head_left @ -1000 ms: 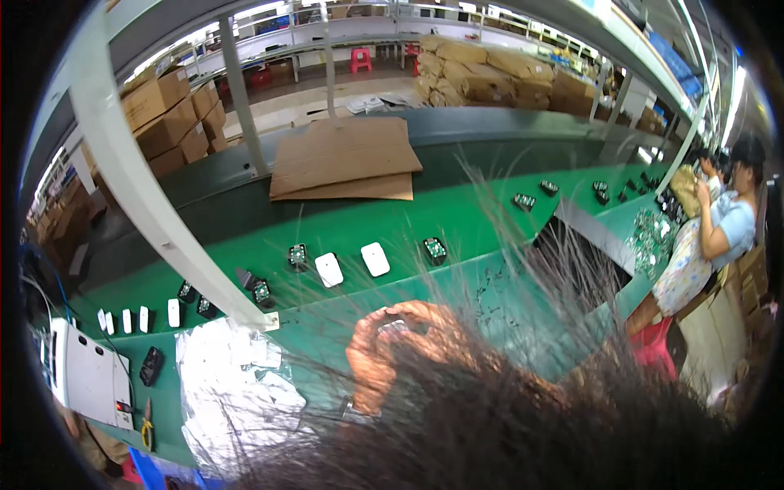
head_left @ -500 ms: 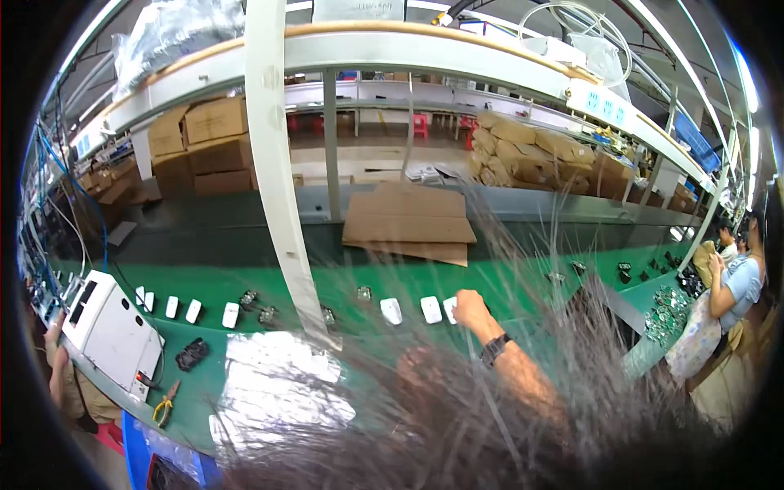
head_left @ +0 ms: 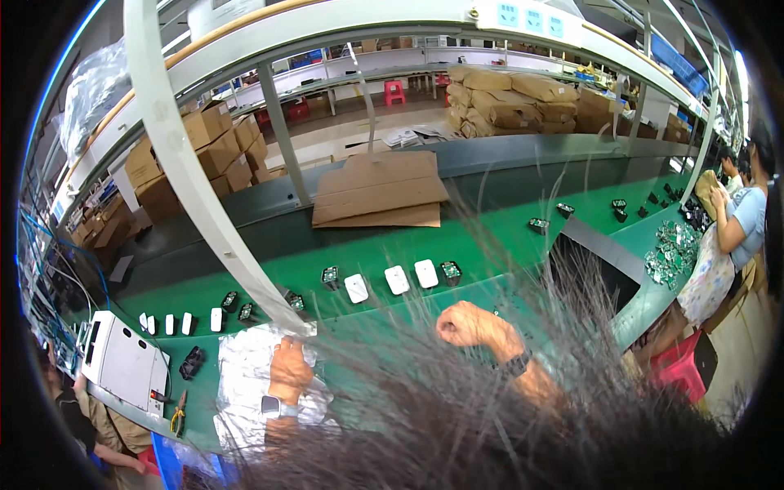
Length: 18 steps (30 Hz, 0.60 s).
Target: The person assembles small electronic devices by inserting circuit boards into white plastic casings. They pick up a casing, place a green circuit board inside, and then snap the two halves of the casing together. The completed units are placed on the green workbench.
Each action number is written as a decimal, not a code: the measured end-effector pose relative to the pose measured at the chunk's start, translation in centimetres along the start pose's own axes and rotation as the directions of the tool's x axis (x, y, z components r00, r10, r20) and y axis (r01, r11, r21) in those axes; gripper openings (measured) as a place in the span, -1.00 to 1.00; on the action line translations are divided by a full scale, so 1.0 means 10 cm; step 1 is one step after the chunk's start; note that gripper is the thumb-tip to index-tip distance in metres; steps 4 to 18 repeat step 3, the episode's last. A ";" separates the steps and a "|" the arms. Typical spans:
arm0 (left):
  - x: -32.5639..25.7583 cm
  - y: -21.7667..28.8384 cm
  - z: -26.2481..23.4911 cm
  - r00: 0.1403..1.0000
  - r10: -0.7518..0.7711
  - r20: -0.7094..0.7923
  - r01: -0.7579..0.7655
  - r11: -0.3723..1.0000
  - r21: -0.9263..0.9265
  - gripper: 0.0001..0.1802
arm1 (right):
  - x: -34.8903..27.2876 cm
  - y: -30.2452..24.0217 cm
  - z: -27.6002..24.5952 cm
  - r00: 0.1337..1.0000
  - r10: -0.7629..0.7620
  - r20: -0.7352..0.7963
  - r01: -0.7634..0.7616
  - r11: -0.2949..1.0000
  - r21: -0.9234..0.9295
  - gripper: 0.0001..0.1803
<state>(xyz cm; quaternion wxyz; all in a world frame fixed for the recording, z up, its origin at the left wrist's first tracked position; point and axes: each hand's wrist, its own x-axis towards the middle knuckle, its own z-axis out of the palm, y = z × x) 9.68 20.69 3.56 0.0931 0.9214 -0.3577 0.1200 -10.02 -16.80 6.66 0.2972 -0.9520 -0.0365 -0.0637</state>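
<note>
My right hand (head_left: pixel 467 325) is closed in a loose curl over the green bench, just in front of the conveyor; whatever it holds, if anything, is hidden. Past it stand a white plastic housing (head_left: pixel 425 273) and a black housing with a circuit board (head_left: pixel 451 273). Two more white housings stand to the left, one (head_left: pixel 397 280) beside the other (head_left: pixel 356 287), then a black one (head_left: pixel 330 278). With fingers bent together, my left hand (head_left: pixel 290 371) rests over a shiny silver sheet (head_left: pixel 245 367); its fingertips are hidden. Hair blurs part of the view.
A white upright post (head_left: pixel 196 188) crosses in front of the belt. Flat cardboard (head_left: pixel 380 192) lies beyond. Left are a white machine (head_left: pixel 122 359), yellow-handled pliers (head_left: pixel 178 415) and a black part (head_left: pixel 192 363). Right are a dark tray (head_left: pixel 592 265), circuit boards (head_left: pixel 674 249) and a co-worker (head_left: pixel 739 224).
My right hand has drawn back from a white housing at the belt, which now stands free. My left hand now shows over the silver sheet. The whole view has turned and shifted.
</note>
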 end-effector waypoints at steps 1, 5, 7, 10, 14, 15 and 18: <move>0.04 0.04 0.01 0.998 -0.024 0.066 0.024 1.000 -0.001 -0.58 | -0.08 0.03 -0.05 0.999 0.014 0.030 -0.014 1.000 0.010 -0.85; 0.15 0.13 0.02 0.991 -0.034 0.131 0.033 0.999 0.006 -0.54 | -0.21 0.09 -0.14 0.996 0.037 0.085 -0.040 0.999 0.033 -0.85; 0.15 0.13 0.02 0.991 -0.034 0.131 0.033 0.999 0.006 -0.54 | -0.21 0.09 -0.14 0.996 0.037 0.085 -0.040 0.999 0.033 -0.85; 0.15 0.13 0.02 0.991 -0.034 0.131 0.033 0.999 0.006 -0.54 | -0.21 0.09 -0.14 0.996 0.037 0.085 -0.040 0.999 0.033 -0.85; 0.15 0.13 0.02 0.991 -0.034 0.131 0.033 0.999 0.006 -0.54 | -0.21 0.09 -0.14 0.996 0.037 0.085 -0.040 0.999 0.033 -0.85; 0.15 0.13 0.02 0.991 -0.034 0.131 0.033 0.999 0.006 -0.54 | -0.21 0.09 -0.14 0.996 0.037 0.085 -0.040 0.999 0.033 -0.85; 0.15 0.13 0.02 0.991 -0.034 0.131 0.033 0.999 0.006 -0.54 | -0.21 0.09 -0.14 0.996 0.037 0.085 -0.040 0.999 0.033 -0.85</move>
